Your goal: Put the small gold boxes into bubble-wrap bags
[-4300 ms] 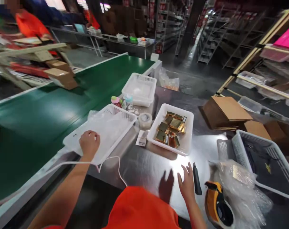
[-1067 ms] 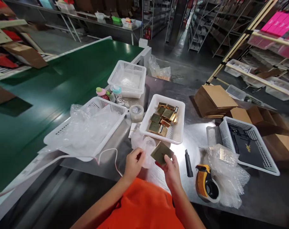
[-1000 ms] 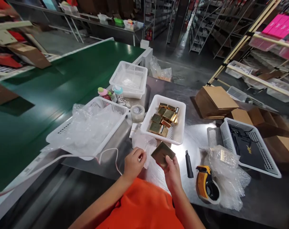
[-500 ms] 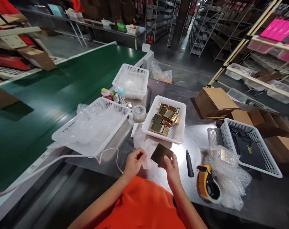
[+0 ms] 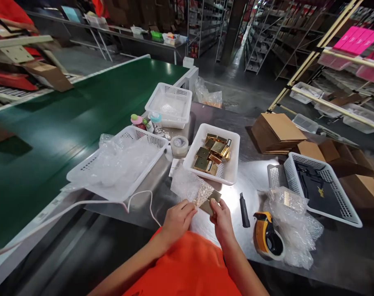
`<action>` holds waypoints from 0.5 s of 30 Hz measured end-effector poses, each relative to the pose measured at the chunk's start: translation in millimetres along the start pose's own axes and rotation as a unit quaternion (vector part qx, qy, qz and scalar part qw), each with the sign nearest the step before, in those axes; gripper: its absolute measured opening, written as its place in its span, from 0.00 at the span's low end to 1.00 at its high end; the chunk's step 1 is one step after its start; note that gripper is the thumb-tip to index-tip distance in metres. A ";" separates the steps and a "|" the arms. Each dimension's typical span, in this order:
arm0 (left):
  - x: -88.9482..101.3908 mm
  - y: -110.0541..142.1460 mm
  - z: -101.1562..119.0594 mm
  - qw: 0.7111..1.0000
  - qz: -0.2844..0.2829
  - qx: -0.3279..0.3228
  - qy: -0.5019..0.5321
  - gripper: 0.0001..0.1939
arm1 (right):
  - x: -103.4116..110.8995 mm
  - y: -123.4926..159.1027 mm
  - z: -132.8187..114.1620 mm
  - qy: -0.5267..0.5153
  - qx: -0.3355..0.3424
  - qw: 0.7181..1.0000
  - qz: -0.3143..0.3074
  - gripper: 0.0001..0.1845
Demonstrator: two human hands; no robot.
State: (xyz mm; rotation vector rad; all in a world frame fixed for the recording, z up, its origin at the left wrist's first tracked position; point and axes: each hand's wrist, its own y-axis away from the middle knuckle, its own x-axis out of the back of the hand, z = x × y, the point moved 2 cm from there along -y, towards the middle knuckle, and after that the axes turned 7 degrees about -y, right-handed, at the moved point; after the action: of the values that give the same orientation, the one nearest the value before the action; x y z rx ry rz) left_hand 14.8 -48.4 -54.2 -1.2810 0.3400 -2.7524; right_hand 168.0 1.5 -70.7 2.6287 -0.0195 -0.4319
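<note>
Crinkled clear bubble plastic (image 5: 187, 187) has lifted and shifted right since half a second ago, and it now overlaps the left part of a flat, square, dull-gold box (image 5: 208, 207), which lay bare then; the left hand has come closer to the right.

At the left, a shallow white perforated plastic basket (image 5: 148, 137) holds a heap of loose clear plastic (image 5: 125, 162), probably set on that side to suit the left hand. Right of it, a broad roll of clear tape (image 5: 179, 146) rests on the grey metal bench (image 5: 158, 179). On the near side the bare left hand (image 5: 178, 220) has its fingertips pinched together on the near end of the plastic, likely to keep it spread toward the box. The bare right hand (image 5: 220, 216) is clamped on the box's right edge, thumb on top, a grip that seems to leave the left part free. Farther off, a white plastic basket (image 5: 234, 148) keeps similar gold boxes (image 5: 218, 148) gathered. To the right, a slim black cutter (image 5: 244, 210) and an orange-and-black tape dispenser (image 5: 262, 234) lie near the right hand, apparently for easy reach.

Between the two hands, above the near part of the bench, the held box looks thin, smooth and olive-gold, with straight edges; through the plastic its left part glitters in broken specks.
</note>
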 end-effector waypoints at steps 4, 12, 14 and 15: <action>-4.1 3.3 -3.6 1.000 -0.023 -0.001 0.003 0.16 | -3.3 -3.4 11.4 -0.054 -0.078 0.995 0.016 0.23; -1.0 -6.7 14.3 0.998 0.057 -0.036 -0.012 0.17 | -9.7 7.8 15.1 0.295 0.242 0.924 -0.027 0.10; -5.5 -3.4 20.6 0.995 0.030 -0.087 -0.049 0.17 | -8.5 -3.2 16.2 0.189 0.155 0.969 -0.040 0.11; -8.8 -0.8 22.5 0.992 0.007 -0.102 -0.069 0.16 | -8.0 -9.5 17.5 0.129 0.108 0.985 -0.046 0.11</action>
State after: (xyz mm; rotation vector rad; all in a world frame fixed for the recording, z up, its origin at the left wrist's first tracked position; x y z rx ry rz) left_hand 37.7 -49.7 -46.6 -1.4996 0.6292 -2.6539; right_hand 154.4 2.7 -87.3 2.8884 0.1483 -0.1204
